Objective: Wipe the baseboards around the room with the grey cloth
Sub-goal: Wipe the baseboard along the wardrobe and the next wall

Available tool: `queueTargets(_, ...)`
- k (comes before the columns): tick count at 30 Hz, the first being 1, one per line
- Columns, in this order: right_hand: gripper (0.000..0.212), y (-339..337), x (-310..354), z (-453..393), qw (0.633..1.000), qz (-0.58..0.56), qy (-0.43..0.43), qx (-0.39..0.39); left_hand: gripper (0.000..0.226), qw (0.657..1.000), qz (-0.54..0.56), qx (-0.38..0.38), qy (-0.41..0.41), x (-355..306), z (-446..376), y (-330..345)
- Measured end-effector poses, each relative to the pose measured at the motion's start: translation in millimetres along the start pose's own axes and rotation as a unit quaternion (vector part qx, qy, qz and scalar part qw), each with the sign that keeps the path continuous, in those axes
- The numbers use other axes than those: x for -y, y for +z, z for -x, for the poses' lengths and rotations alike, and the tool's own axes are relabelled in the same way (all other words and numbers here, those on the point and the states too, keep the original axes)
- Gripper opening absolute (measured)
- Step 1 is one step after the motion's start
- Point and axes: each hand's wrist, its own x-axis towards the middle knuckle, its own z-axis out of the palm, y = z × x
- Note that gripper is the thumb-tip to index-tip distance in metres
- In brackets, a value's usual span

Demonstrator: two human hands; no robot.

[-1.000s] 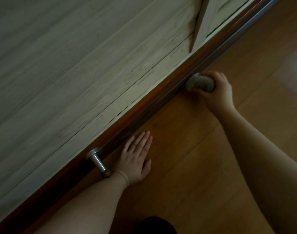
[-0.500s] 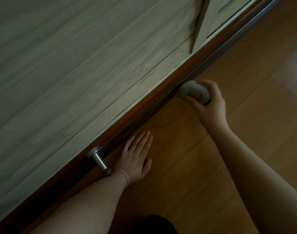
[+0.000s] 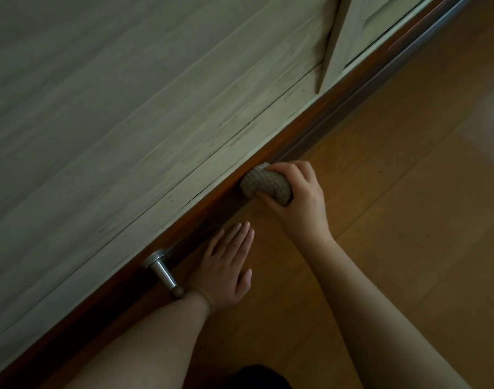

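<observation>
The right hand grips the bunched grey waffle-weave cloth against the reddish-brown wooden baseboard, which runs diagonally toward the flat, straight-fingered left hand.

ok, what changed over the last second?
The right hand, gripping the grey cloth, slid along the baseboard toward the left hand and the doorstop. Grip unchanged. The left hand stayed flat on the floor; the doorstop did not move.

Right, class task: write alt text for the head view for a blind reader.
A right hand presses a bunched grey textured cloth against a dark red-brown baseboard, while the left hand rests flat on the wooden floor beside a metal doorstop.
</observation>
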Motion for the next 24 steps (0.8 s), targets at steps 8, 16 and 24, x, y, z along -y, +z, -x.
queueTargets(8, 0.040, -58, -45, -62, 0.990, 0.025, 0.110, -0.081, 0.075, 1.000, -0.026, 0.000, -0.003, -2, 0, -4)
queueTargets(16, 0.038, -105, -73, -110, 0.986, 0.042, 0.143, -0.081, 0.075, 1.000, -0.019, -0.001, -0.002, -2, 1, -3)
queueTargets(24, 0.039, -96, -75, -99, 0.974, 0.007, 0.184, -0.133, 0.075, 1.000, -0.025, -0.003, -0.003, -3, 0, -2)
